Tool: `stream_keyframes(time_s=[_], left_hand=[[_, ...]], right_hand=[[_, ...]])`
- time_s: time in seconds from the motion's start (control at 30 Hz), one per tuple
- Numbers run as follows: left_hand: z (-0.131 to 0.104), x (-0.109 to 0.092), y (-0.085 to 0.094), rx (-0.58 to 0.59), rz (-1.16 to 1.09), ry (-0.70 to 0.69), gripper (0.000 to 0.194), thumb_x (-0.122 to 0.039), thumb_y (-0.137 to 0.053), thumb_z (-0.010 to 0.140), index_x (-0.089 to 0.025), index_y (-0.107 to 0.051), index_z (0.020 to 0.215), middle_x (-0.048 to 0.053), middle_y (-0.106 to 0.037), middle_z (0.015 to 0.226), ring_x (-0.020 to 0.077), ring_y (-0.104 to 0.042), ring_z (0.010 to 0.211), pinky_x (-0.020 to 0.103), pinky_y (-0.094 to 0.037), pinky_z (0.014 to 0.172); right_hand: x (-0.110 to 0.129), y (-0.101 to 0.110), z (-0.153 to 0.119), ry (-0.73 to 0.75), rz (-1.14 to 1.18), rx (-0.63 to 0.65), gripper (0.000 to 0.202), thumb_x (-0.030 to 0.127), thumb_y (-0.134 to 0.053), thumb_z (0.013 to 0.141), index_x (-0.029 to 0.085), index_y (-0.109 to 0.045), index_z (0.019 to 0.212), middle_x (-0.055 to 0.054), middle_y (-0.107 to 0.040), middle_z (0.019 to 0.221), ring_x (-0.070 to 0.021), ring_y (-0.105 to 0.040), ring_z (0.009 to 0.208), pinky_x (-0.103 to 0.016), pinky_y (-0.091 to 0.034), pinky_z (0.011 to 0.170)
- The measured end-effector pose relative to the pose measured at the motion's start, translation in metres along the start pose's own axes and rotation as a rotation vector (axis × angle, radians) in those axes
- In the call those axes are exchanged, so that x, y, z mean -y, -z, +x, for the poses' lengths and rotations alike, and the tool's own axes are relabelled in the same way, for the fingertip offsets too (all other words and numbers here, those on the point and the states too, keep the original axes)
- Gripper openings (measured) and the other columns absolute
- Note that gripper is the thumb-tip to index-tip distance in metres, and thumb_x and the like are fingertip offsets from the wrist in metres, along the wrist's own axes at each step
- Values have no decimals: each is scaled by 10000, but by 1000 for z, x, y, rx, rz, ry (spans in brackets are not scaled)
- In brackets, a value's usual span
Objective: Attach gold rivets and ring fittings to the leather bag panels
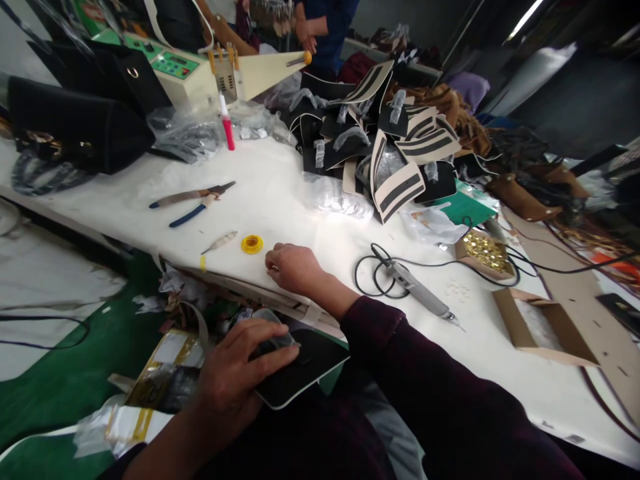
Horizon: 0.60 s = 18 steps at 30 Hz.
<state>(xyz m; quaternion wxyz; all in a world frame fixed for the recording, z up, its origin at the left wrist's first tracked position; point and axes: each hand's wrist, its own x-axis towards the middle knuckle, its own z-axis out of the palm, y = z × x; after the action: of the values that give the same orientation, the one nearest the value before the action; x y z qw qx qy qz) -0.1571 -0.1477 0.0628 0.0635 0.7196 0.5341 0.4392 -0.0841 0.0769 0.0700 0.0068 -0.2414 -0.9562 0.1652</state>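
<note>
My left hand (pixel 240 363) grips a black flat panel (pixel 305 367) with a pale edge, low in front of the table's edge. Its fingers lie over a piece wrapped in clear plastic (pixel 273 333) on the panel's upper face. My right hand (pixel 295 268) rests at the table's front edge with its fingers curled closed. Whatever it may hold is hidden. Just left of it sits a small yellow tape roll (pixel 252 244). Farther left are a pointed white tool (pixel 220 242) and pliers with blue grips (pixel 193 199).
Black and striped panels (pixel 370 140) are piled at the back. A corded grey electric screwdriver (pixel 420 291) lies right, near a box of gold-coloured bits (pixel 484 252) and an open cardboard box (pixel 543 330). Black handbags (pixel 75 127) and a machine (pixel 185 73) stand left. Another person (pixel 320 30) is behind.
</note>
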Motion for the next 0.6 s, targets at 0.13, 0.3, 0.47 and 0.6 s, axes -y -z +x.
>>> stream_keyframes(time_s=[0.13, 0.3, 0.47, 0.6], left_hand=[[3, 0, 3, 16, 50, -64, 436, -44, -511, 948, -245, -715, 1277, 112, -710, 1242, 269, -627, 1220, 457, -573, 1016], [10, -6, 3, 116, 114, -138, 399, -150, -474, 997, -235, -697, 1317, 107, -735, 1255, 288, -612, 1248, 468, -555, 1039], [19, -15, -7, 174, 157, -235, 375, -186, -499, 999, -219, -696, 1317, 89, -749, 1241, 299, -596, 1251, 458, -534, 1057], [28, -26, -16, 190, 168, -337, 400, -127, -581, 945, -201, -698, 1321, 80, -755, 1249, 291, -607, 1234, 431, -540, 1054]], right_hand=[[-3, 13, -36, -163, 506, -156, 70, 261, -697, 880, 206, -727, 911, -19, -730, 915, -172, -638, 797, -291, -457, 708], [3, 39, -118, -332, 1330, -148, 322, 433, -861, 761, 177, -685, 845, 11, -678, 732, -126, -567, 648, -260, -435, 620], [15, 44, -187, -422, 1452, -133, 383, 440, -946, 691, 161, -726, 833, 22, -638, 713, -105, -523, 636, -245, -403, 605], [17, 40, -220, -395, 1426, -217, 337, 444, -934, 739, 171, -764, 841, 6, -666, 808, -123, -569, 725, -261, -435, 677]])
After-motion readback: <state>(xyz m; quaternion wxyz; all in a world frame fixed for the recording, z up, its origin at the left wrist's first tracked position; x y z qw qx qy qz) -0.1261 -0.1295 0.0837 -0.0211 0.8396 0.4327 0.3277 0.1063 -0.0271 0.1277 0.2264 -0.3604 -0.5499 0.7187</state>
